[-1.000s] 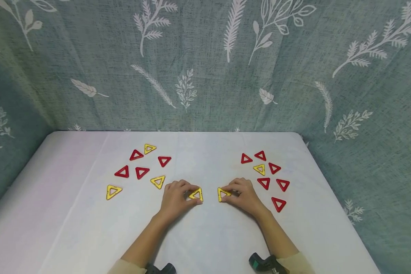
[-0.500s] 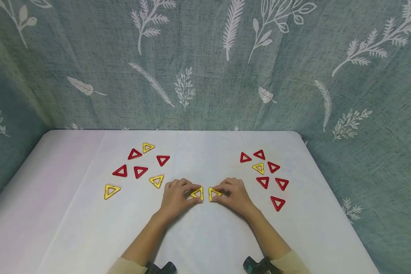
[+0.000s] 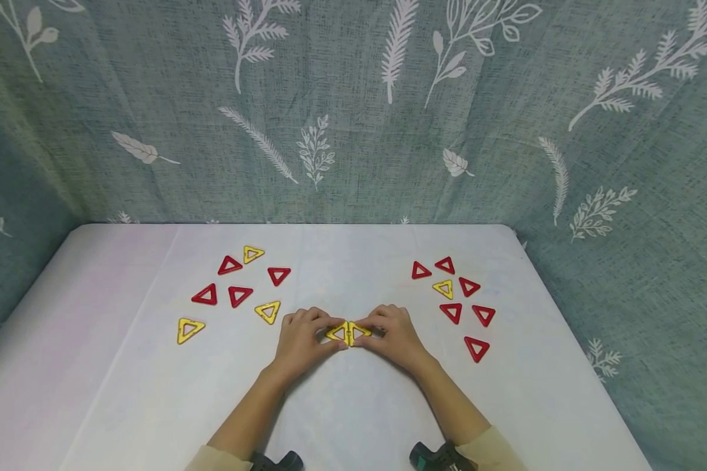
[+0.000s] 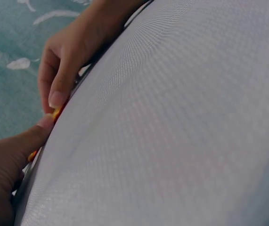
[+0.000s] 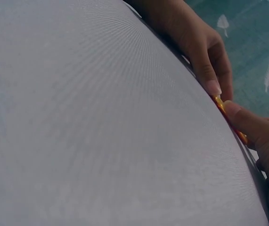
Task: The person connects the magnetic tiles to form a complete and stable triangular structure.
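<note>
From the head view, we see the left hand (image 3: 305, 340) pinching the left yellow triangular tile (image 3: 345, 335) between thumb and fingers, while the right hand (image 3: 396, 335) pinches the right yellow triangular tile (image 3: 352, 335) the same way. Both tiles have hollow centres and sit near the middle of the white cloth (image 3: 153, 405), one straight side of each facing the other, touching or very nearly so, their far points aimed into the two palms. Beyond and to the left of the left hand, we count four red triangular tiles (image 3: 223, 266) and three more yellow ones (image 3: 179, 331), scattered loosely. By the right hand lie six red tiles (image 3: 476, 339) and a single yellow one (image 3: 451, 289).

From the left wrist, we look low across the cloth: the left hand's thumb presses on the held pieces at lower left, and the right hand reaches down from above, its thumb close to the other's. Only slivers of yellow and red show between them.

From the right wrist, we find the right hand at the right edge, the left hand above it, and a thin yellow-orange strip with a reddish edge running under both thumbs; we cannot tell the join there.
</note>
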Tool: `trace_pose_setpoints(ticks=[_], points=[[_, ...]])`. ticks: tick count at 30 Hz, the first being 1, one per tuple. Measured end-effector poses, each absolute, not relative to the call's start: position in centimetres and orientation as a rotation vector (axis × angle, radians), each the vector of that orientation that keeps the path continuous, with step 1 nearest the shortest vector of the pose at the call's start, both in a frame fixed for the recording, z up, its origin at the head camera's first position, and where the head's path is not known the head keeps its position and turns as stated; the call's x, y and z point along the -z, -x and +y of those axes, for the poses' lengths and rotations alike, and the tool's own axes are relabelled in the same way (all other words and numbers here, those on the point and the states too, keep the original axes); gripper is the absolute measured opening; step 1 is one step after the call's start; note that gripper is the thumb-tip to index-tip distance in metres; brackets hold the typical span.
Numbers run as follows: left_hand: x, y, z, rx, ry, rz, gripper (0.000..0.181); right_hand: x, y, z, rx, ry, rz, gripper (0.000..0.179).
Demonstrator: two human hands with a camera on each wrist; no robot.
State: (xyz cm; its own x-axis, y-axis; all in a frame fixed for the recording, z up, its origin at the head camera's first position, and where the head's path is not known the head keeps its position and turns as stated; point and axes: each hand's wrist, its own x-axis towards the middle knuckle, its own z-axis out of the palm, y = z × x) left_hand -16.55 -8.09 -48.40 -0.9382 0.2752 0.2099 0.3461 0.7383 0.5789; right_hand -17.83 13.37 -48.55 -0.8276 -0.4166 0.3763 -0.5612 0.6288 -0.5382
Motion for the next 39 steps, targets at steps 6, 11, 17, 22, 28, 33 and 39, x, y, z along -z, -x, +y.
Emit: trace_pose_setpoints(ticks=[6,11,17,22,28,33,39], points=[[48.6,16.6,-8.0,0.964,0.489,-2.825,0.045,48.6,17.8,13.4,-0.974,-0.791,-2.650,0.033],[48.5,16.3,-7.9,0.993,0.463,-2.807,0.044,48.5,17.7,13.5,-1.000,-0.776,-2.646,0.034],[48.5,16.2,-7.8,0.984,0.468,-2.779,0.040,48.6,17.8,14.0,-1.053,-0.727,-2.563,0.033],[48.3,16.1,-7.8,0.983,0.456,-2.788,0.040,48.5,18.2,14.6,-1.012,-0.656,-2.527,0.032],[48.3,16.2,-7.8,1.009,0.448,-2.795,0.039,48.8,18.9,15.7,-0.967,-0.566,-2.395,0.034],[48.5,16.2,-7.9,1.027,0.464,-2.782,0.039,48.6,19.4,16.6,-0.932,-0.446,-2.328,0.035],[48.5,16.2,-7.9,1.034,0.474,-2.773,0.039,48.1,19.7,18.1,-0.868,-0.250,-2.345,0.033]])
